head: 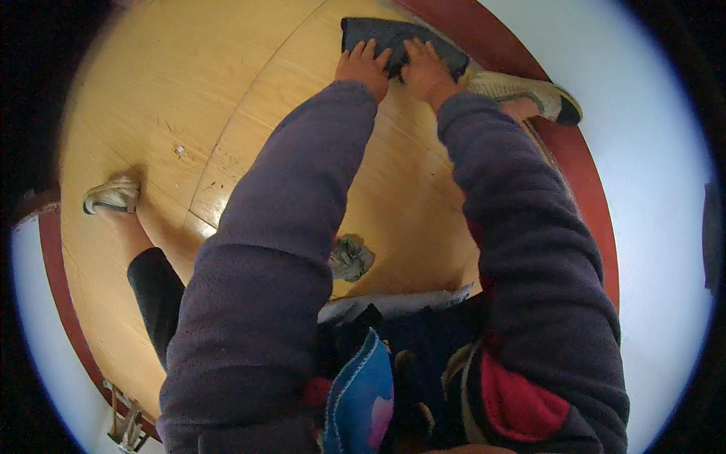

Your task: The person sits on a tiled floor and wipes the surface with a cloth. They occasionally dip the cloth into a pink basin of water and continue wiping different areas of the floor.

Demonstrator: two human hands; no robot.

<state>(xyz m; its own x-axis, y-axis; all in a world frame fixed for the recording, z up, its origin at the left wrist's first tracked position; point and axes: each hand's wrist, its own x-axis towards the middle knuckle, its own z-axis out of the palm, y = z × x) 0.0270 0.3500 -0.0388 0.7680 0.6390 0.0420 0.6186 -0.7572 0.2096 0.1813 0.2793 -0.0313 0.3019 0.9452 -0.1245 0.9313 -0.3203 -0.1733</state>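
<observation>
A dark grey cloth (371, 31), folded flat, lies on the yellowish floor beside the dark red skirting at the top of the view. My left hand (366, 65) rests on its left part, fingers spread and palm down. On the cloth's right part presses my right hand (424, 67), its fingers also apart. Neither hand visibly grips the fabric. A crumpled pale greenish wad (351, 259) sits on the floor between my forearms, close to my body.
My shoes stand wide apart, one (510, 91) by the right skirting (592, 198), the other (113, 194) at the left. Small debris (180, 150) lies on the floor. White walls rise at both sides. An unclear object (127, 420) stands at lower left.
</observation>
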